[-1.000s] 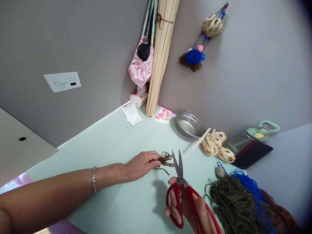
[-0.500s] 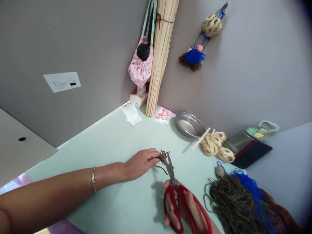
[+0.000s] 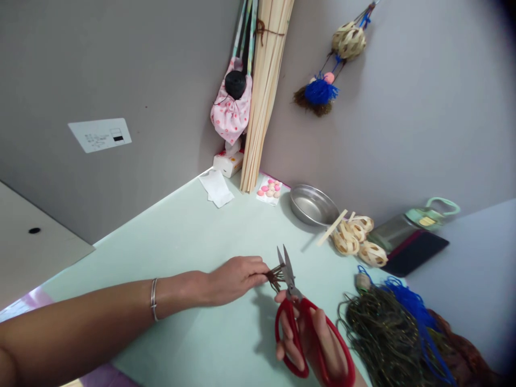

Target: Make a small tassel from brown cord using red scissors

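- Red-handled, grey-bladed metal scissors [image 3: 294, 293]: blades slightly parted, tips pointing away from the person.
- Bundle of thin brown cords [image 3: 276, 277]: ends fanned out, beside the blades.

Single camera, riding on person's head, is looking forward and steeply down across smooth pale green tabletop [image 3: 169, 231]. View is facing corner between grey left wall [image 3: 161, 64] and grey right wall [image 3: 423, 107], with tall bundle of pale flat wooden strips [image 3: 268, 97] standing near top middle. Bare right hand [image 3: 307, 338] is showing close to lens at lower edge of frame; bare left hand [image 3: 234, 278] is appearing somewhat farther out, near centre. Shiny round steel bowl [image 3: 312, 204] is sitting deeper in view.
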The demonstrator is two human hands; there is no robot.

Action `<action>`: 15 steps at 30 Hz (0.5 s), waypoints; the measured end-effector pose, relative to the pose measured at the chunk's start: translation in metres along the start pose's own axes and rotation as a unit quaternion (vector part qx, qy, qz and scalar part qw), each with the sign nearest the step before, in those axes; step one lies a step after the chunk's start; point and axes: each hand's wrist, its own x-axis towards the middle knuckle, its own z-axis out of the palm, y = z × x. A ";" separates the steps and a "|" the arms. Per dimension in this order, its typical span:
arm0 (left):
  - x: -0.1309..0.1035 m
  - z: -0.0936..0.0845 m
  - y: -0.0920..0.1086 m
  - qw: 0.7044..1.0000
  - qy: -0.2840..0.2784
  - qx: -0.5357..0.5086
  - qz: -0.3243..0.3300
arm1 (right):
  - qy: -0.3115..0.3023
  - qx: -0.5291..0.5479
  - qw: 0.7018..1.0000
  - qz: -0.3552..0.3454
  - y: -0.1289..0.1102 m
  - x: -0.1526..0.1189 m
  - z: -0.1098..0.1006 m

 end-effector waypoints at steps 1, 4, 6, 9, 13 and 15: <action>0.000 0.001 -0.001 0.999 -0.003 -0.037 -0.018 | -0.002 0.008 1.000 0.006 0.002 0.003 0.001; 0.003 0.001 -0.005 0.981 -0.033 -0.176 -0.078 | -0.014 0.033 0.999 0.021 0.006 0.009 0.006; 0.004 0.000 -0.007 0.965 -0.046 -0.239 -0.098 | -0.002 0.060 0.997 0.039 0.008 0.011 0.008; 0.005 -0.003 -0.006 0.952 -0.030 -0.285 -0.108 | 0.090 0.029 0.994 0.049 0.012 0.014 0.004; 0.005 -0.007 -0.002 0.928 -0.013 -0.350 -0.126 | 0.186 -0.242 0.952 0.029 0.023 0.018 -0.015; 0.006 -0.009 -0.001 0.915 -0.006 -0.381 -0.132 | 0.183 -0.355 0.916 0.028 0.029 0.020 -0.027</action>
